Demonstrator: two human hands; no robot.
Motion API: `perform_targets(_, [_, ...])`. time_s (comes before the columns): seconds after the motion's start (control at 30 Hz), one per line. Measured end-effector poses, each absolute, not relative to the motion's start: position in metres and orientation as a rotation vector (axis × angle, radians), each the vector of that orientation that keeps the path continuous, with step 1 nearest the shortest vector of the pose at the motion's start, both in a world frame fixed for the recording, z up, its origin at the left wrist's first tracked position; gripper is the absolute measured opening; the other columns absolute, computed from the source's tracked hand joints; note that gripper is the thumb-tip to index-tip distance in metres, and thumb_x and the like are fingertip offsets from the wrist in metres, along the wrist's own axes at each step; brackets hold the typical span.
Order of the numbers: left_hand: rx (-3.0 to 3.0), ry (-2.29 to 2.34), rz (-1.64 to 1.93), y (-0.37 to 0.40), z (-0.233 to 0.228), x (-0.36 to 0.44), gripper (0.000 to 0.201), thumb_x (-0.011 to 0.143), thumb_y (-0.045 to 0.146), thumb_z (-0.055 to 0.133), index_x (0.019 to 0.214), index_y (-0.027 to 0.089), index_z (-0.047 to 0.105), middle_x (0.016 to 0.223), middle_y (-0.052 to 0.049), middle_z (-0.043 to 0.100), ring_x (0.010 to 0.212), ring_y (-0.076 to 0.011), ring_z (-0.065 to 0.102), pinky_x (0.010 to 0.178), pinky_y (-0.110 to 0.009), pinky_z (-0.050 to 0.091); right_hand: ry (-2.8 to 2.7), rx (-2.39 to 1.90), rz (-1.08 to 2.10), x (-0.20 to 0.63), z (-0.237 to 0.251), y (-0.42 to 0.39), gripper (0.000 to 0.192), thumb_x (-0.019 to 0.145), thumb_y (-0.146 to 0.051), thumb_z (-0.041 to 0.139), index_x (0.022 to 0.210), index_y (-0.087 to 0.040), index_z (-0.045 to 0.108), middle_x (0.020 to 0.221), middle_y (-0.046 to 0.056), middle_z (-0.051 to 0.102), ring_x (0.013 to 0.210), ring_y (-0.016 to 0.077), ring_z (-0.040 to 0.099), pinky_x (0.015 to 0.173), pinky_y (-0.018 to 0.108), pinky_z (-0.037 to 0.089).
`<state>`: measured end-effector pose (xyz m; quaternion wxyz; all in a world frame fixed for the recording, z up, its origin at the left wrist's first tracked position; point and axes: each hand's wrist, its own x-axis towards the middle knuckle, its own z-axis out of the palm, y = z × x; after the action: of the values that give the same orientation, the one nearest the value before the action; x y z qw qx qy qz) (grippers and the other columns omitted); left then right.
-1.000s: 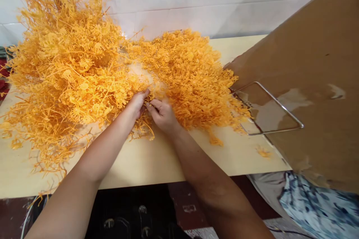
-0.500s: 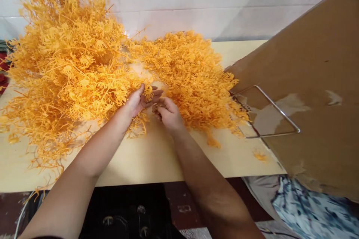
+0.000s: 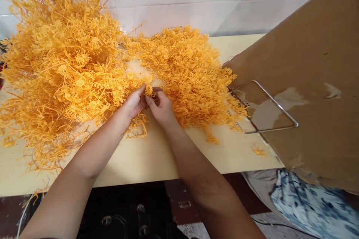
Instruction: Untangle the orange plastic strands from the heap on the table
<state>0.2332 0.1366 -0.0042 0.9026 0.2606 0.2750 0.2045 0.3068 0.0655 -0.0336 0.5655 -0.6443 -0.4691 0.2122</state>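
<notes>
My left hand [image 3: 137, 101] is closed around a small orange artificial flower piece [image 3: 149, 90], its thumb pointing up beside the bloom. My right hand [image 3: 161, 106] meets it from the right, thumb and fingers closed on the same piece near the left fingertips. Exactly what the right fingers pinch is partly hidden. A tall tangled heap of orange plastic flower sprigs [image 3: 67, 59] rises to the left of both hands. Behind and right of them lies a lower, denser pile of orange flower pieces [image 3: 190, 71].
A brown cardboard sheet or box [image 3: 316, 63] leans over the right side of the table [image 3: 134, 164]. A bent metal wire frame [image 3: 276, 102] sticks out at its edge. One loose orange piece [image 3: 258, 151] lies nearby. White tiles [image 3: 196, 15] line the back wall.
My right hand has moved left and up to the left hand, its fingers now at the orange piece. The left hand's outstretched fingers have curled in around it. The view shifted slightly.
</notes>
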Motion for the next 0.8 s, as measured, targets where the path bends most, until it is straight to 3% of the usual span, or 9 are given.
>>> perform_targets(0.1, [0.56,0.606,0.458,0.135,-0.003,0.233,0.033,0.087,0.027,0.036,0.094,0.009,0.062,0.084,-0.01,0.07,0.085,-0.0164,0.064,0.085,-0.029,0.046,-1.242,-1.573,0.484,0.305,-0.031,0.062,0.023,0.081,-0.035,0.045,0.064,-0.019,0.041,0.06,-0.002,0.044,0.056,0.0105,0.041,0.054,0.024,0.034])
perform_targets(0.27, [0.56,0.817,0.483,0.134,-0.001,0.237,0.026,0.085,0.027,0.04,0.083,0.01,0.061,0.06,-0.005,0.064,0.071,-0.0161,0.065,0.079,-0.029,0.048,-1.4,-1.519,0.458,0.3,-0.02,0.052,0.032,0.08,-0.03,0.046,0.054,-0.02,0.03,0.054,-0.003,0.033,0.054,0.0087,0.032,0.05,0.024,0.026])
perform_targets(0.4, [0.537,0.831,0.504,0.136,0.0,0.238,0.027,0.087,0.03,0.036,0.085,0.013,0.056,0.044,0.002,0.05,0.058,-0.0154,0.063,0.076,-0.032,0.05,-1.616,-1.289,0.798,0.279,-0.002,0.035,0.031,0.079,-0.027,0.045,0.052,-0.019,0.031,0.049,-0.005,0.032,0.048,0.0064,0.03,0.047,0.023,0.025])
perform_targets(0.47, [0.553,0.796,0.5,0.137,0.001,0.236,0.027,0.087,0.032,0.037,0.09,0.012,0.055,0.047,0.001,0.053,0.059,-0.0154,0.064,0.075,-0.032,0.05,-1.686,-1.155,0.94,0.269,0.005,0.031,0.029,0.077,-0.026,0.045,0.051,-0.018,0.033,0.048,-0.005,0.033,0.046,0.0057,0.03,0.046,0.022,0.025])
perform_targets(0.6, [0.581,0.689,0.397,0.137,-0.001,0.232,0.033,0.088,0.034,0.036,0.094,0.009,0.057,0.068,-0.008,0.067,0.072,-0.0162,0.066,0.078,-0.03,0.049,-1.277,-1.228,0.878,0.279,0.0,0.04,0.019,0.073,-0.029,0.048,0.058,-0.018,0.043,0.05,-0.005,0.037,0.047,0.0063,0.033,0.046,0.022,0.027])
perform_targets(0.8, [0.593,0.572,0.424,0.137,-0.002,0.23,0.037,0.089,0.029,0.032,0.103,0.007,0.059,0.091,-0.013,0.069,0.091,-0.0175,0.064,0.088,-0.032,0.045,-0.737,-1.392,1.045,0.305,-0.022,0.055,0.015,0.068,-0.029,0.05,0.062,-0.021,0.039,0.043,-0.008,0.034,0.036,0.0051,0.026,0.038,0.021,0.02])
